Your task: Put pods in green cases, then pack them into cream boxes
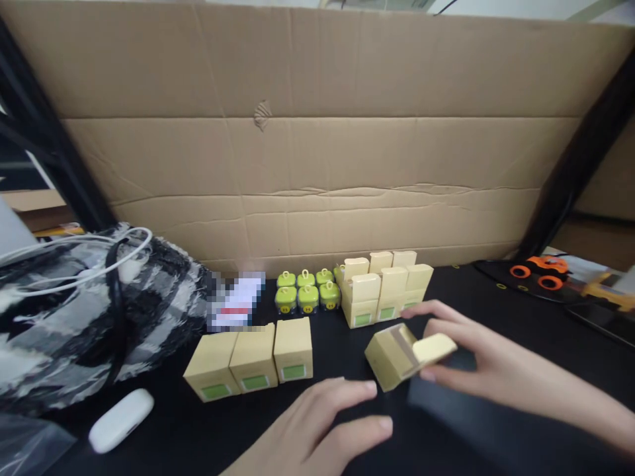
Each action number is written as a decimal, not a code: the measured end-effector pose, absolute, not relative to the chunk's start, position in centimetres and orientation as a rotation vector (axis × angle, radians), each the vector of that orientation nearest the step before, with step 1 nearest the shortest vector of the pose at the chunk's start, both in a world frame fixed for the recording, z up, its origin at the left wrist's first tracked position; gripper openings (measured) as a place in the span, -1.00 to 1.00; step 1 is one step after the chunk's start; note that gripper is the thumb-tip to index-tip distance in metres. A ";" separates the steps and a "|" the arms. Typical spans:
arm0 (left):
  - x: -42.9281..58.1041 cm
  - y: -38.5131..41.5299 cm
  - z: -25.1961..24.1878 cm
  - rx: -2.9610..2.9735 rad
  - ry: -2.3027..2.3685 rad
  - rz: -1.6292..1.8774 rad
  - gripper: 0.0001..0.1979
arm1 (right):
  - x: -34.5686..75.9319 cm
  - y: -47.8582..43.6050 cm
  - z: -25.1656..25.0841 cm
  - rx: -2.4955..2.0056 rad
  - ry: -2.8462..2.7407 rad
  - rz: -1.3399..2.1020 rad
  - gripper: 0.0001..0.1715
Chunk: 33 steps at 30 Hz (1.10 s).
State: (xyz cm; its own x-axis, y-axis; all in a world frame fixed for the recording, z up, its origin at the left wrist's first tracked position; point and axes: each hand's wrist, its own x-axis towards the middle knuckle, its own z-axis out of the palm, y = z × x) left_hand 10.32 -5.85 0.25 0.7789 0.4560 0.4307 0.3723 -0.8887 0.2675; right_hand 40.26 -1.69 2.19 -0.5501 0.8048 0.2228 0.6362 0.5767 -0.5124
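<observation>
A small pale-yellow cardboard box (389, 360) lies tilted, its lid flap up, in the grip of my right hand (459, 347). The thumb and a bent finger are at the flap side, while the index finger stretches toward the open boxes behind. My left hand (322, 426) is just left of that box, fingers spread and holding nothing. Behind the right hand, several boxes with raised flaps (380, 297) stand grouped together. To their left sit several small green-lidded containers with loops (307, 297). Three closed boxes with green labels (255, 360) form a row at left.
A white rounded case (122, 421) and clear plastic (34, 444) lie front left. Checkered fabric (163, 317) with white cables fills the left side. Orange-wheeled toy car (540, 271) and a dark phone-like slab (602, 320) are at right. A cardboard wall (317, 158) closes the back.
</observation>
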 end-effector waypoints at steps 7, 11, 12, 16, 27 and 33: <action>9.9 -4.8 -3.7 2.902 0.561 1.145 -0.39 | 34.7 -4.1 2.2 -0.924 -2.433 0.901 -0.61; 9.6 -5.2 -3.7 2.748 0.639 1.368 -0.44 | 34.1 -4.0 1.9 -0.861 -2.453 0.925 -0.49; 9.5 -5.3 -3.6 2.740 0.679 1.376 -0.44 | 34.2 -3.9 1.8 -0.847 -2.470 0.914 -0.50; 8.9 -5.8 -3.6 2.829 0.790 1.137 -0.61 | 35.0 -3.9 1.8 -0.852 -2.438 0.806 -0.66; 10.3 -7.2 -3.1 2.403 1.040 1.068 -0.73 | 34.7 -5.0 0.6 -0.865 -2.393 0.488 -0.51; 10.0 -6.2 -7.0 2.372 0.784 1.061 -0.53 | 35.0 -5.2 -0.2 -0.687 -2.459 0.083 -0.72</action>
